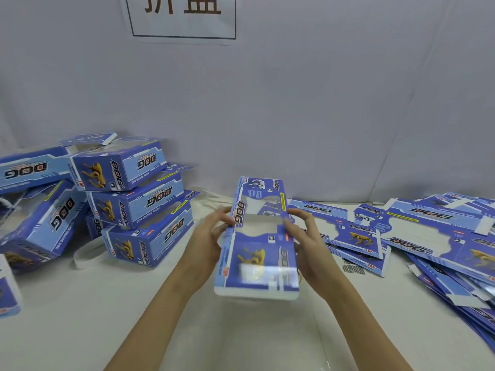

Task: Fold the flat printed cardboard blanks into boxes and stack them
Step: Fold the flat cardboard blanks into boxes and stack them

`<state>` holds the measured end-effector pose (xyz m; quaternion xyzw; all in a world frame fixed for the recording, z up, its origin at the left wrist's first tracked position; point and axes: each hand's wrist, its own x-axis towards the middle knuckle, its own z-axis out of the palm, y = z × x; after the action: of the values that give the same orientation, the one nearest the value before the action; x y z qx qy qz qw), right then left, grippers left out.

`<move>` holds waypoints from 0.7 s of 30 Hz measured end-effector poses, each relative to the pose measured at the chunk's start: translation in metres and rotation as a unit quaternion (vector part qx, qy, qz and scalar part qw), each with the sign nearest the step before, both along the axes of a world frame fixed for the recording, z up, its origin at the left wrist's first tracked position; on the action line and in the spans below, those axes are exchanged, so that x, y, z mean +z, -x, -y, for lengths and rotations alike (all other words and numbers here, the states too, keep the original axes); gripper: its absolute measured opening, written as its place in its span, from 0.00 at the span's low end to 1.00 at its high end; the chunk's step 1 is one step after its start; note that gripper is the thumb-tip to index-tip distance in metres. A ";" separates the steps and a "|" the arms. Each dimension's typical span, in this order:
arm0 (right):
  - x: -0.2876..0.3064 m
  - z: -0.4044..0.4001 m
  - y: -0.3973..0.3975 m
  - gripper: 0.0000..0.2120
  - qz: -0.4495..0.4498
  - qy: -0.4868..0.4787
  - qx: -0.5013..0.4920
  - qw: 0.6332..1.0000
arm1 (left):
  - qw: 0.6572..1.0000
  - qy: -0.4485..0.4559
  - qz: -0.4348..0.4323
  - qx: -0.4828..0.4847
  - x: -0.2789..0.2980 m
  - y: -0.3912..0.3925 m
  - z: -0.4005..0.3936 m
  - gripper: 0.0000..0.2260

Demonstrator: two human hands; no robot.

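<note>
My left hand (214, 231) and right hand (302, 234) grip one blue blank (258, 236) by its long edges, above the table (107, 303) (near end blurred). Folded boxes (139, 199) are stacked to my left; flat blanks (428, 236) lie to my right.

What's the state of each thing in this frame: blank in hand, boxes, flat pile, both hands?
held blank: off the table, partly opened, not yet a closed box
left hand: grips the blank's left edge
right hand: grips its right edge
folded boxes: formed, stacked at left, some tilted
flat blanks: unfolded, in a loose overlapping pile at right
</note>
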<state>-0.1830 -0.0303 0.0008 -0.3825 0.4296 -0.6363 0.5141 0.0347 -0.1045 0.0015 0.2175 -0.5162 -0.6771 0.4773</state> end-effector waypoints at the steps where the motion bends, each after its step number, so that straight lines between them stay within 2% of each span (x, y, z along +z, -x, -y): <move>1: -0.003 0.003 -0.002 0.21 -0.013 -0.006 0.004 1.000 | 0.998 0.033 0.045 0.019 -0.002 0.002 0.000 0.10; 3: -0.006 0.003 0.001 0.30 -0.031 -0.019 0.026 0.999 | 0.995 0.046 0.068 0.053 -0.006 0.003 0.004 0.12; 5: -0.003 -0.001 0.007 0.34 -0.021 -0.022 0.046 0.998 | 0.998 -0.002 0.038 0.053 -0.006 -0.001 0.006 0.22; 6: -0.001 -0.005 0.008 0.34 -0.016 -0.026 0.064 0.998 | 0.998 -0.015 0.035 0.056 -0.005 -0.004 0.008 0.23; 8: 0.006 -0.007 0.002 0.29 -0.023 -0.042 0.100 0.994 | 0.995 -0.023 0.066 0.065 -0.006 -0.007 0.008 0.26; 10: 0.010 -0.008 -0.009 0.19 -0.078 -0.054 0.084 0.992 | 0.993 -0.045 0.080 0.068 -0.007 -0.005 0.006 0.29; 11: 0.011 -0.008 -0.014 0.16 -0.112 -0.051 0.064 0.990 | 0.993 -0.046 0.084 0.070 -0.008 -0.004 0.005 0.28; 15: 0.004 -0.012 -0.025 0.26 -0.182 0.008 -0.005 0.983 | 0.993 -0.012 0.101 0.066 -0.005 -0.003 0.002 0.16; 18: 0.001 -0.011 -0.023 0.23 -0.201 0.030 -0.047 0.978 | 0.989 -0.002 0.132 0.065 -0.002 -0.002 -0.001 0.13; 21: -0.003 -0.006 -0.022 0.18 -0.168 0.021 -0.086 0.982 | 0.991 0.009 0.120 0.054 -0.002 -0.002 -0.005 0.15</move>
<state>-0.1615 -0.0240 -0.0026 -0.4562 0.5277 -0.6138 0.3697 0.0365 -0.0999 -0.0001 0.3205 -0.5628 -0.6149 0.4500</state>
